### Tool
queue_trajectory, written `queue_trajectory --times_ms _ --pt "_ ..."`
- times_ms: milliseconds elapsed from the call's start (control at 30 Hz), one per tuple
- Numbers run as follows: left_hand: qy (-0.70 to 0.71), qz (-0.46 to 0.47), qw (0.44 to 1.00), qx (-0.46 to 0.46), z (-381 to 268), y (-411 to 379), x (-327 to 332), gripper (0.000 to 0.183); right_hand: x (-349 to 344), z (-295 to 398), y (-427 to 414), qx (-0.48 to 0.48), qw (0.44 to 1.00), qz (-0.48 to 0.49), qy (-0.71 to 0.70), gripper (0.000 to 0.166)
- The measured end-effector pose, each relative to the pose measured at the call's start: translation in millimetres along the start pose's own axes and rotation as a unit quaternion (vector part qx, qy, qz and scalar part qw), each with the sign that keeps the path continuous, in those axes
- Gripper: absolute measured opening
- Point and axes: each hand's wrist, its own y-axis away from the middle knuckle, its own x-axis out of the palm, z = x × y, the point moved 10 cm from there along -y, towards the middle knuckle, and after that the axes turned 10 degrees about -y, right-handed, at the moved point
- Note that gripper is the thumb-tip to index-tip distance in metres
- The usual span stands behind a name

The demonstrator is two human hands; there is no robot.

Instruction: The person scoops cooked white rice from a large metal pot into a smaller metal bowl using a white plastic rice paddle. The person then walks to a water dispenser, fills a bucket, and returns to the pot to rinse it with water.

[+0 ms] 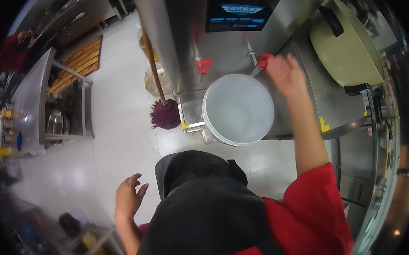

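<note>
My right hand is raised at the red-handled tap on the right, its fingers touching or just beside the handle; whether they grip it is unclear. Below that tap's spout stands a white plastic bucket, with what looks like clear liquid inside. A second tap with a red handle is to the bucket's upper left. Both taps come out of a stainless steel machine with a dark control panel. Hanging low at my left side, my left hand is empty, fingers apart and slightly curled.
A purple mop with a wooden handle leans left of the machine, near a clear plastic container. On the steel counter at right sits a large green pan. A steel table and another person are at far left.
</note>
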Motion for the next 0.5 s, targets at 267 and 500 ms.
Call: queue_trajectory --times_ms 267,500 --pt "-0.067 0.09 0.982 0.155 -24.3 -108.0 -1.7 0.033 20.8 19.6 76.3 -0.259 0.951 -0.001 0.167 0.021" --pt "-0.106 0.132 0.933 0.317 -63.4 -170.6 3.0 0.033 -305.7 -159.0 164.8 -0.121 0.895 -0.427 0.04 0.01"
